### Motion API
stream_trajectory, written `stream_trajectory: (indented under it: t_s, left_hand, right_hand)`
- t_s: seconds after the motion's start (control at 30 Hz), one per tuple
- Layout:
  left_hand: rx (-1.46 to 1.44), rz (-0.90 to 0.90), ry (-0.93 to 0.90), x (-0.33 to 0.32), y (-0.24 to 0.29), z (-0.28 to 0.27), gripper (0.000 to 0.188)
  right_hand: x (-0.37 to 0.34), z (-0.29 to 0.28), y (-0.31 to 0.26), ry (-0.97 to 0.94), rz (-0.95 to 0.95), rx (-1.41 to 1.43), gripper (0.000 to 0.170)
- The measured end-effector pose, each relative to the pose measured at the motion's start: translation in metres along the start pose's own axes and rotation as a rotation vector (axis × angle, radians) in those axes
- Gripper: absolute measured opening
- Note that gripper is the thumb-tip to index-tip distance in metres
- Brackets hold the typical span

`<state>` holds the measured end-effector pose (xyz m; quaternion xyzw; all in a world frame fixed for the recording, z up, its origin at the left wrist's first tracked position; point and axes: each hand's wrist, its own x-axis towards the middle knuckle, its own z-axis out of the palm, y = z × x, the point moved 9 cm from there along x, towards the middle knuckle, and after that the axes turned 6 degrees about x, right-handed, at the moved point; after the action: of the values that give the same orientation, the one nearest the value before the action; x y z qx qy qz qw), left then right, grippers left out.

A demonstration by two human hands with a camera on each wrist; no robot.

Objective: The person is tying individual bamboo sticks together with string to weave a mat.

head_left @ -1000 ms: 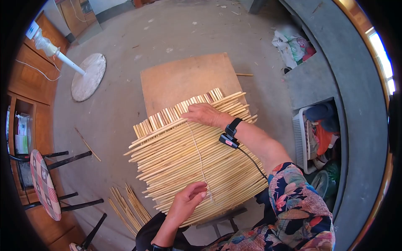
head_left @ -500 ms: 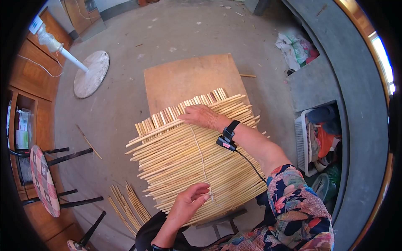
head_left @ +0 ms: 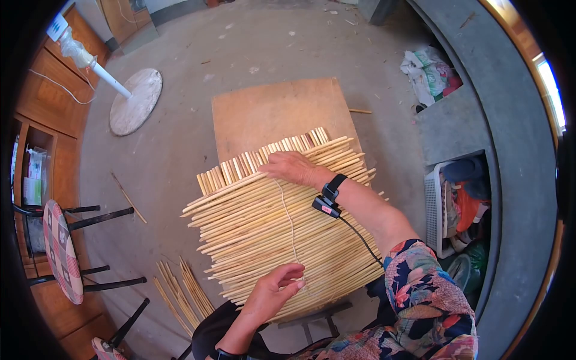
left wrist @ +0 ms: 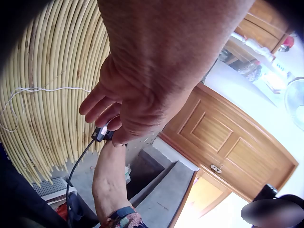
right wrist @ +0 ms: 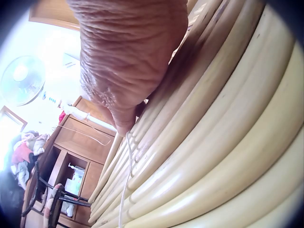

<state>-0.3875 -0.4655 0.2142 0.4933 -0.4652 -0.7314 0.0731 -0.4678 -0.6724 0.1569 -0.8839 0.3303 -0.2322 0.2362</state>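
Observation:
A mat of pale, smooth stalks (head_left: 252, 240) lies in front of me, with a thin white string (head_left: 290, 219) running across it. My right hand (head_left: 292, 167) grips the farthest stalk (head_left: 225, 192) of the mat, where the string reaches it. In the right wrist view the thumb tip sits right at the string (right wrist: 128, 159); the other fingertips are hidden. Over the near part of the mat hovers my left hand (head_left: 271, 292), its fingers loosely bent and the thumb apart. The string passes behind its fingers (left wrist: 90, 105) in the left wrist view.
A row of short stalk pieces (head_left: 240, 165) lies beyond the mat on a brown board (head_left: 276, 117). Loose stalks (head_left: 189, 288) lie on the floor at left, near a checked stool (head_left: 63, 252). A white basket (head_left: 433, 210) stands in a recess at right.
The scene shifts slightly right as the head camera turns. Both hands keep nearly the same places over the mat.

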Motion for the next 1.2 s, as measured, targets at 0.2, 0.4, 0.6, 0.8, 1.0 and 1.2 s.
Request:
stream_trajectory:
  t_s: [0.2,0.4,0.6,0.8,1.0,1.2]
  left_hand:
    - [-0.007,0.013,0.002,-0.0002,-0.0014,0.0001,0.033]
    - [0.002,0.050,0.017,0.0005,-0.0003,-0.0002,0.034]
    - [0.010,0.080,0.031,-0.0004,0.0014,-0.0009,0.036]
    - [0.034,0.037,0.018,0.0009,0.0031,-0.0012,0.033]
    - [0.046,0.076,0.023,0.0039,0.0052,-0.0011,0.033]
    - [0.040,0.097,0.023,0.0025,0.0054,-0.0013,0.034]
  right_hand:
    - [-0.0006,0.0052,0.0023,-0.051,0.008,-0.059,0.019]
    - [-0.0019,0.0009,-0.0007,-0.016,-0.004,-0.033,0.021]
    - [-0.0003,0.0063,0.0028,-0.073,0.014,-0.083,0.021]
    - [-0.0001,0.0062,0.0017,-0.053,0.004,-0.054,0.021]
    - [-0.0002,-0.0001,0.0003,-0.015,0.011,-0.043,0.021]
    - [0.0021,-0.0015,-0.0008,-0.004,0.023,-0.042,0.023]
